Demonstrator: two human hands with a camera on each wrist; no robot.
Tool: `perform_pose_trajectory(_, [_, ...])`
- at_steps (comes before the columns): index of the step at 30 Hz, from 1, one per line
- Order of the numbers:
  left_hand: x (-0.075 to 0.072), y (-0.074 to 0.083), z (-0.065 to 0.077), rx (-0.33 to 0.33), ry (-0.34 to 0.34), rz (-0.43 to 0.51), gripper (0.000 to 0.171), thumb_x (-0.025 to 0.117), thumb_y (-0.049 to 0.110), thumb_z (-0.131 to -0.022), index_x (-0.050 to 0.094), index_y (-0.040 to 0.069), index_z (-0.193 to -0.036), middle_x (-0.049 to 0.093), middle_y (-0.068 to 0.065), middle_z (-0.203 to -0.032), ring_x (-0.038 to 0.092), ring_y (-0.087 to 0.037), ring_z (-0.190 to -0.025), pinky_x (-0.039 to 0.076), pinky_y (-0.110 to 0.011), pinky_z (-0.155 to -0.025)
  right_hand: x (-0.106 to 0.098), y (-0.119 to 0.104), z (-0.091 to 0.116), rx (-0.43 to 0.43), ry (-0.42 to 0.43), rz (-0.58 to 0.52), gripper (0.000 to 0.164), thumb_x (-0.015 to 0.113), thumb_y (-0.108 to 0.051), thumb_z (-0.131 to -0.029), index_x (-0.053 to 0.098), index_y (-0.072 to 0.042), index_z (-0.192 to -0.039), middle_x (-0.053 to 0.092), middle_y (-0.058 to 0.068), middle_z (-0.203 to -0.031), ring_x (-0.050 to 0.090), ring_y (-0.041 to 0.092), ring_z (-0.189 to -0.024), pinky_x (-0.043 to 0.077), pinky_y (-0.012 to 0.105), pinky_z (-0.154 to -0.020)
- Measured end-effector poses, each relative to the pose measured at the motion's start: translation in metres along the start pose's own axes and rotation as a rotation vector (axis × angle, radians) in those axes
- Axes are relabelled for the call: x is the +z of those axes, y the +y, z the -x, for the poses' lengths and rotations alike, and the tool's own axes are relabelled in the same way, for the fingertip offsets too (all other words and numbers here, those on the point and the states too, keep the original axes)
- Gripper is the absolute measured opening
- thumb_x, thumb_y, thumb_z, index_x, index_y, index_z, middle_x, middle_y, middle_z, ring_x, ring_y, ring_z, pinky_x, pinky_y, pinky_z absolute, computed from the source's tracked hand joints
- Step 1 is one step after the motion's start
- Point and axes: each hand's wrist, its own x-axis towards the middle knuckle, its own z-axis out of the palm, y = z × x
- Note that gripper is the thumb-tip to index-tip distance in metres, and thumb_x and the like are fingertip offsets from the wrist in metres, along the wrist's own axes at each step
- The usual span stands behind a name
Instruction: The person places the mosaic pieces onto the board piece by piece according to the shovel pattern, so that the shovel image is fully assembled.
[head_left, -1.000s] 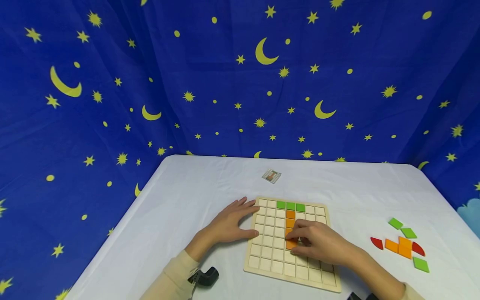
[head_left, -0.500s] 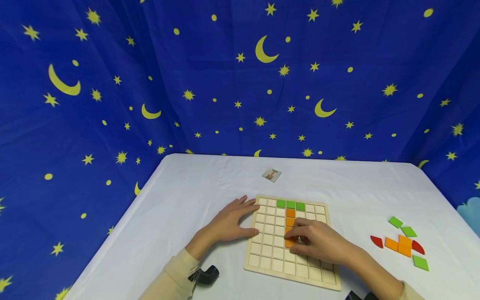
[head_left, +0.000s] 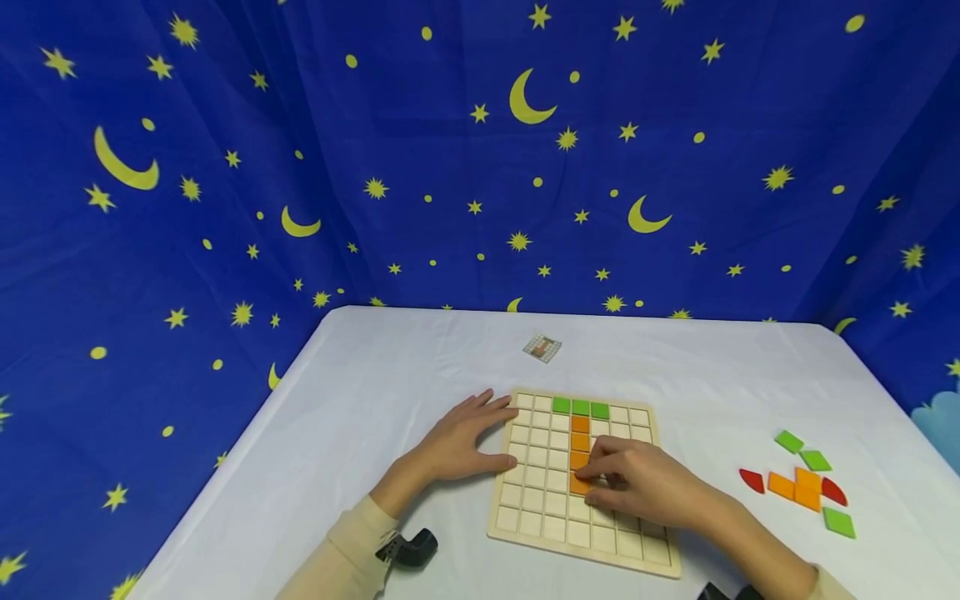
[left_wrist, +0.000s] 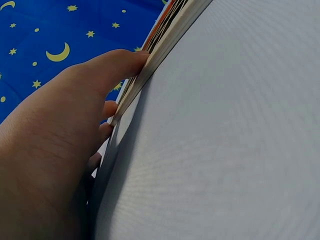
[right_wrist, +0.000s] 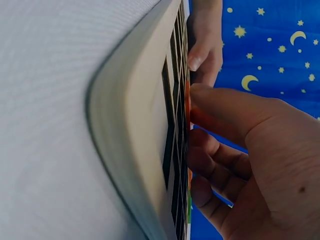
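Note:
A wooden grid board (head_left: pixel 553 529) lies on the white table. Three green square tiles (head_left: pixel 581 407) sit in its far row, with a column of orange square tiles (head_left: pixel 580 442) running towards the near side from the middle one. My right hand (head_left: pixel 637 483) reaches over the board, thumb and fingertips at the nearest orange tile (head_left: pixel 578 484), partly covering it. In the right wrist view the thumb meets that orange tile's edge (right_wrist: pixel 188 102). My left hand (head_left: pixel 461 442), fingers spread, rests on the board's left edge; the left wrist view shows its thumb on the rim (left_wrist: pixel 155 60).
Loose tiles lie right of the board: green tiles (head_left: pixel 814 460), orange tiles (head_left: pixel 807 488) and red quarter-round tiles (head_left: pixel 752 481). Behind the board is a small pattern card (head_left: pixel 542 348). A blue star-patterned cloth (head_left: pixel 450 150) hangs around the table.
The right hand's fingertips have shifted very slightly right at the nearest orange tile, showing more of it. The left hand stays put on the board's edge.

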Motion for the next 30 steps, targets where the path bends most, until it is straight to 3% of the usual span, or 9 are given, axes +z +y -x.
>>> perform_pose_trajectory(21, [-0.0002, -0.0004, -0.0015, -0.007, -0.007, 0.019, 0.079, 0.055, 0.074, -0.079, 0.042, 0.034, -0.146, 0.026, 0.016, -0.154, 0.011, -0.014, -0.144, 0.014, -0.044, -0.115, -0.0025, 0.0001, 0.003, 0.011, -0.037, -0.019, 0.027, 0.064, -0.039, -0.093, 0.073, -0.027, -0.115, 0.053, -0.015, -0.095, 0.051, 0.004, -0.075, 0.045, 0.019, -0.065])
perform_pose_trajectory(30, [-0.0013, -0.0001, -0.001, -0.004, -0.001, 0.026, 0.079, 0.056, 0.074, -0.079, 0.043, 0.033, -0.146, 0.028, 0.013, -0.154, 0.012, -0.015, -0.144, 0.015, -0.045, -0.115, -0.0049, -0.0008, 0.0019, 0.08, -0.024, -0.03, 0.023, 0.068, -0.036, -0.09, 0.073, -0.027, -0.11, 0.057, -0.019, -0.098, 0.053, 0.003, -0.079, 0.047, 0.022, -0.068])
